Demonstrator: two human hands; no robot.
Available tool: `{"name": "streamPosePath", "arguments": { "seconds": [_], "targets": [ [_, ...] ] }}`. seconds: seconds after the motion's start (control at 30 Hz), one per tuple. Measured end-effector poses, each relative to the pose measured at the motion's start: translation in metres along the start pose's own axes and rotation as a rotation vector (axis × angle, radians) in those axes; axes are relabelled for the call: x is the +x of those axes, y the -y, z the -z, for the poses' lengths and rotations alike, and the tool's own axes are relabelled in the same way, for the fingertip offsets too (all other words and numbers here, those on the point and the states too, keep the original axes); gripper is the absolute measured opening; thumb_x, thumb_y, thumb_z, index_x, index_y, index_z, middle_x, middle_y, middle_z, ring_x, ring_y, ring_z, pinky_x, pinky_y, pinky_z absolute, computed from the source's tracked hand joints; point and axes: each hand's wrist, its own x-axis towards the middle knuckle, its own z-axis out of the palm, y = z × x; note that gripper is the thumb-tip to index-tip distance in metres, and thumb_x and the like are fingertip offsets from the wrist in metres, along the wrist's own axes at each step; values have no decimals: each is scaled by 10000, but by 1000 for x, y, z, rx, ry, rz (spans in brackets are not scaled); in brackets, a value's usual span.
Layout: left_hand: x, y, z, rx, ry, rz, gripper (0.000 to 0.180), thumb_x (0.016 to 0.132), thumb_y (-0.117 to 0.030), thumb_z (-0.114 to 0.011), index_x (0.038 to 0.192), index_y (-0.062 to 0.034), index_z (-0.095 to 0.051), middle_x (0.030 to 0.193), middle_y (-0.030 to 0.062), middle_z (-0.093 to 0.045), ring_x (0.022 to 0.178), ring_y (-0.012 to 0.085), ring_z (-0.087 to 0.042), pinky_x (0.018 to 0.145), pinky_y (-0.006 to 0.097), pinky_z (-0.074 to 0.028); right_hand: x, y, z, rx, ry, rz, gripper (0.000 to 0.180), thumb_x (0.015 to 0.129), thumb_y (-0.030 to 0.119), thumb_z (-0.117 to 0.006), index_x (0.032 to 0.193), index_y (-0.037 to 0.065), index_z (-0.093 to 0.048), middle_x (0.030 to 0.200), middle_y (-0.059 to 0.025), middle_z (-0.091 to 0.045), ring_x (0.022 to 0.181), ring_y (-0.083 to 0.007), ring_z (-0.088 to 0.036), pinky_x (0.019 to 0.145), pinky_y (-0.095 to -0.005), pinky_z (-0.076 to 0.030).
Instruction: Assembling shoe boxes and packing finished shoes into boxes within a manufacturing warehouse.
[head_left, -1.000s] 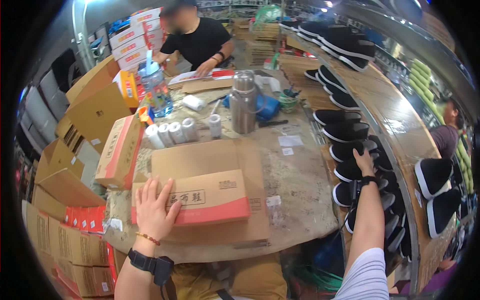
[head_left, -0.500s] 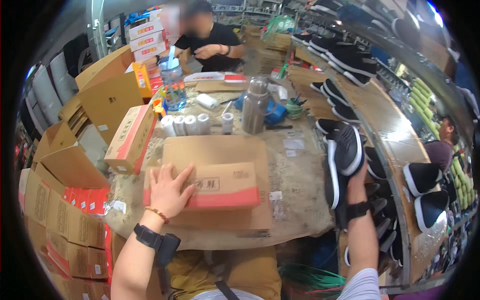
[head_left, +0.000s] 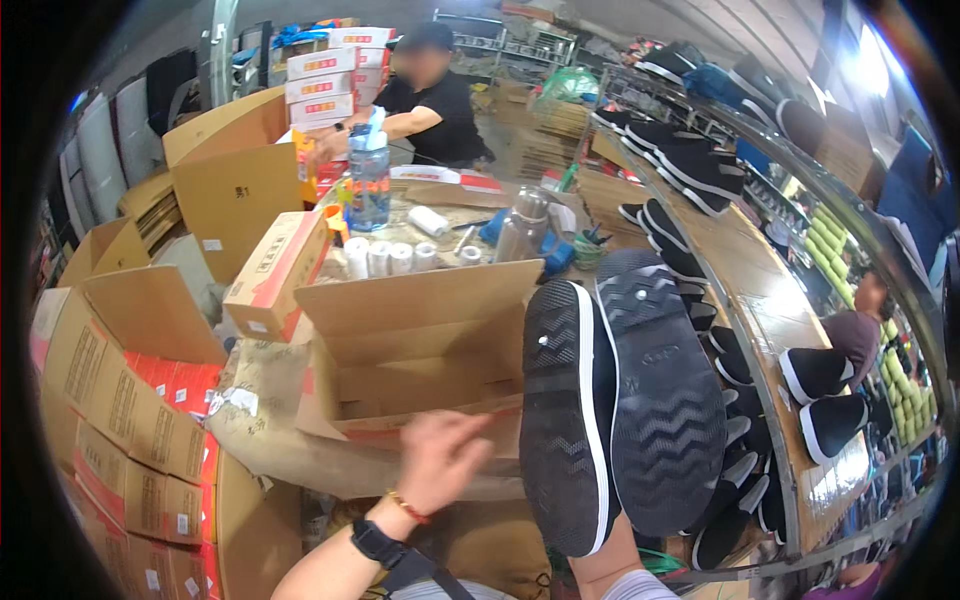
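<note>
A pair of black shoes (head_left: pixel 668 410) with white edges is held up in my right hand (head_left: pixel 612 548), patterned soles turned toward me. The shoes cover the fingers of that hand; only the wrist end shows below them. An open cardboard shoebox (head_left: pixel 420 308) stands on the table to their left, its lid raised at the back and its inside bare. My left hand (head_left: pixel 442 462) is in front of the box's near wall. It is slightly blurred, with nothing in it and its fingers stretched to the right.
A closed shoebox (head_left: pixel 278 272) lies at the table's left. White rolls (head_left: pixel 400 259), a blue bottle (head_left: pixel 370 180) and a grey flask (head_left: pixel 522 225) stand behind. Shelves of shoes (head_left: pixel 690 170) line the right; stacked shoeboxes (head_left: pixel 140 430) are at lower left. A person (head_left: pixel 450 110) works across the table.
The shoebox lid has swung up, so the box is now open. My left hand has come off it toward me. My right hand has brought the shoes from the shelf side to beside the box.
</note>
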Motion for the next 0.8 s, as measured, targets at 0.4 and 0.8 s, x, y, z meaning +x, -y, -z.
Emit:
{"name": "streamPosePath", "arguments": {
  "seconds": [0.4,0.8],
  "targets": [
    [43,-37,54,-203,-77,31,431,848,-72,-655,1255,15,-542,1147,130,-610,1082,209,-573,964,314,-422,-53,-36,-26,192,-103,-202,369,987,220,-420,1245,-29,-507,1188,-166,-609,1109,-312,-582,1044,-448,-417],
    [30,68,53,563,-86,-384,322,643,-11,-617,927,-136,-701,934,26,-651,843,246,-626,714,362,-517,28,-47,-109,-1252,208,763,256,738,-74,-671,972,-19,-583,1069,-160,-630,993,-292,-610,871,-376,-482]
  ]
}}
